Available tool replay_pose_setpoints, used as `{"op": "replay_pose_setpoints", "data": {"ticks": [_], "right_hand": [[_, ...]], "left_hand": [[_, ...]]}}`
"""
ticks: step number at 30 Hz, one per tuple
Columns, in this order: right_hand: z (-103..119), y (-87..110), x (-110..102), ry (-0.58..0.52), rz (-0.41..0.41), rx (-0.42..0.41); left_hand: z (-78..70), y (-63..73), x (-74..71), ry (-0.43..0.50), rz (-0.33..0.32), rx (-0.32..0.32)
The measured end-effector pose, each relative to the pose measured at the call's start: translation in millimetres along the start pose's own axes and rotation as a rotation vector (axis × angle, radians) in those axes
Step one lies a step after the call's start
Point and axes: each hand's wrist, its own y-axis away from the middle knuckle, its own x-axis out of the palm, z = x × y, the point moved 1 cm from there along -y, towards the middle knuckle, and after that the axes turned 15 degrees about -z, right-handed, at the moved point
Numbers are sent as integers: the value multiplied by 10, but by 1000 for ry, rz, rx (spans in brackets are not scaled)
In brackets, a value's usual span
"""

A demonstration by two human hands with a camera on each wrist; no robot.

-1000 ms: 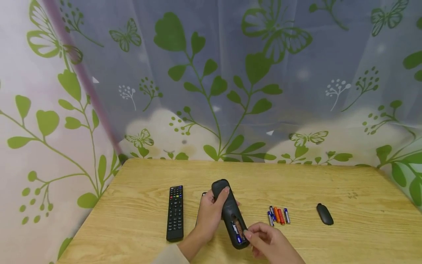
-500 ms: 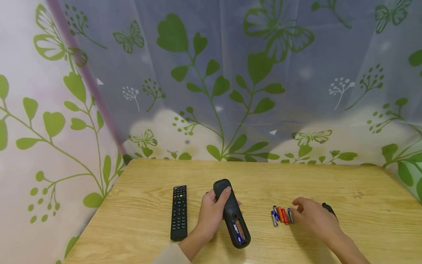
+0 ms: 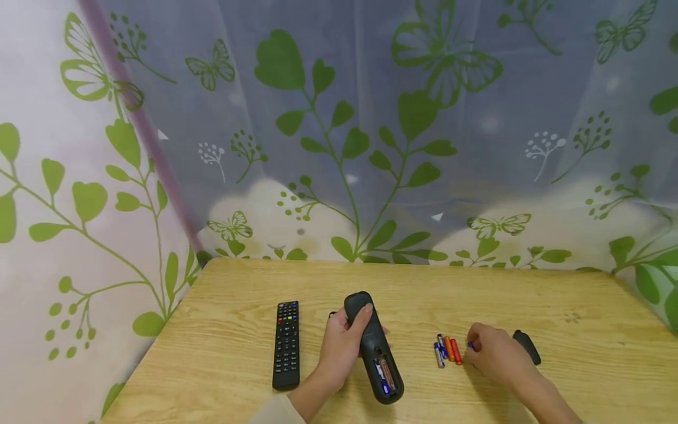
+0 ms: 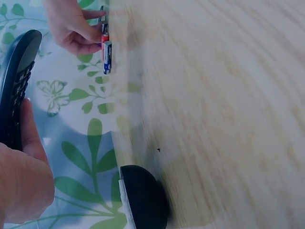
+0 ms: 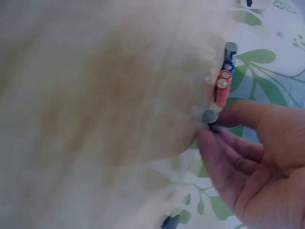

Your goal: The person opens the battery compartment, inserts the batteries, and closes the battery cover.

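Observation:
My left hand (image 3: 339,350) grips a dark remote control (image 3: 374,337), back side up and tilted, the thumb lying along its back. Its battery compartment is uncovered, and a blue-and-white battery (image 3: 385,387) and a brown battery (image 3: 388,372) sit inside it. Over to the right, my right hand (image 3: 500,356) pinches a small battery (image 5: 209,117) between thumb and fingertips. Right beside those fingertips lie a red battery (image 3: 457,351), an orange battery (image 3: 449,348) and blue-and-silver batteries (image 3: 439,355).
Left of the hands, a second black remote (image 3: 286,346) lies buttons up on the wooden table (image 3: 238,282). A small black cover-like piece (image 3: 528,347) rests beyond the right hand. Low in the left wrist view is a dark rounded object (image 4: 145,198). Patterned cloth (image 3: 328,118) hangs behind.
My right hand has left the remote's compartment, moved right to the loose batteries and taken hold of the rightmost one. The left hand still holds the remote in about the same place.

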Motion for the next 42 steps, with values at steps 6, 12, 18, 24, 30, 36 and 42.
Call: {"op": "replay_pose_setpoints", "data": {"ticks": [6,12,18,24,30,36,42], "right_hand": [[86,99,-61,-282,-98,31],[598,311,-76,-570,-175,-25],[1019,517,69,-584,-241,-334],[1106,582,218,-470,-306,-547],[1078,578,259,-382,-362,-653],[1051,624,280,-428,-317,-489],[1090,610,306,-565,-202,-77]], "left_hand": [[41,5,-2,-11,0,-10],[66,10,1,-23,13,-10],[62,15,4,-47,20,-11],[57,35,-1,-55,13,-4],[-94,108,51,-78,14,21],[-181,161,105,-90,3,62],[19,96,111,-76,-41,21]]}}
